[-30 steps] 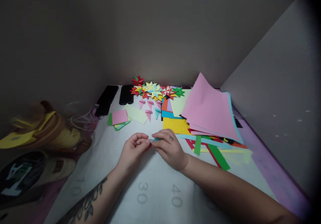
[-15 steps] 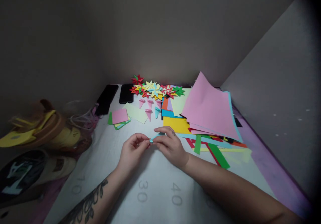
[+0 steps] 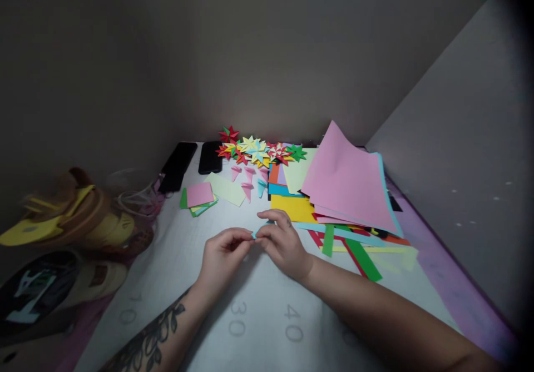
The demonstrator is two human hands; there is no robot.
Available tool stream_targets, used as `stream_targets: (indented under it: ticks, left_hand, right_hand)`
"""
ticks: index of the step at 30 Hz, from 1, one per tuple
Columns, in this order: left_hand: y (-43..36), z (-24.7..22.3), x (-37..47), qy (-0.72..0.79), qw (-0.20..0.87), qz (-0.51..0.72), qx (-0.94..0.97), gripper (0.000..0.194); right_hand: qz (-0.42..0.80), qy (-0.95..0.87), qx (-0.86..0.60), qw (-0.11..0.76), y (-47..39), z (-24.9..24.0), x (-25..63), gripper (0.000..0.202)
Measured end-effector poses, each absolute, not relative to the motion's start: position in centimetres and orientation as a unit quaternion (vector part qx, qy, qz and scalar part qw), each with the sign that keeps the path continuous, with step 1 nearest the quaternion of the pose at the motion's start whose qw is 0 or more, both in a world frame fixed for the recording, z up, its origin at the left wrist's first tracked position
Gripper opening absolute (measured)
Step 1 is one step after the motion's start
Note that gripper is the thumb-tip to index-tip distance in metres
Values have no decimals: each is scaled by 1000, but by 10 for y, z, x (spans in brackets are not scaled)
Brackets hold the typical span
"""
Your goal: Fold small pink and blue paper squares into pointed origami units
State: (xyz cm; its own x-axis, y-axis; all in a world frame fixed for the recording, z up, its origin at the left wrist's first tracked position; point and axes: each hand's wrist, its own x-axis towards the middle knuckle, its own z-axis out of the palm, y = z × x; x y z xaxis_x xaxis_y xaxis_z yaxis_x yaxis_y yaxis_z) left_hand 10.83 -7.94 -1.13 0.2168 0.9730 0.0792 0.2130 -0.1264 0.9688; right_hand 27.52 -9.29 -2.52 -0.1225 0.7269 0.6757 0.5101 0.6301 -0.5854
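Note:
A small light-blue folded paper (image 3: 255, 234) is pinched between both hands above the white mat. My left hand (image 3: 225, 251) has thumb and forefinger closed on its left end. My right hand (image 3: 283, 244) grips it from the right, partly covering it, with the forefinger raised over the top. Just beyond the hands stand several small pink folded pieces (image 3: 247, 191) and a light-blue folded piece (image 3: 261, 188). Behind them lies a heap of folded paper stars (image 3: 256, 148) in red, yellow, green and pale blue.
Large pink sheets (image 3: 350, 180) and coloured strips (image 3: 362, 258) lie at the right. Small paper squares (image 3: 199, 193) and two dark phones (image 3: 211, 157) are at the left back. A cup with a yellow and brown top (image 3: 104, 222) and a cap (image 3: 41, 286) sit far left.
My left hand's fingers have straightened a little and shifted slightly at the blue paper, less of which shows now. My right hand has barely moved.

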Motion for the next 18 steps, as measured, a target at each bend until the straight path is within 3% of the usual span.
stream_targets:
  ticks: [10, 18]
  left_hand:
    - [-75, -12, 106, 431, 430, 469, 640, 5]
    - [-76, -14, 109, 491, 482, 412, 597, 9]
  right_hand:
    - [412, -578, -439, 551, -89, -28, 270, 4]
    - [435, -536, -442, 573, -90, -27, 270, 7]
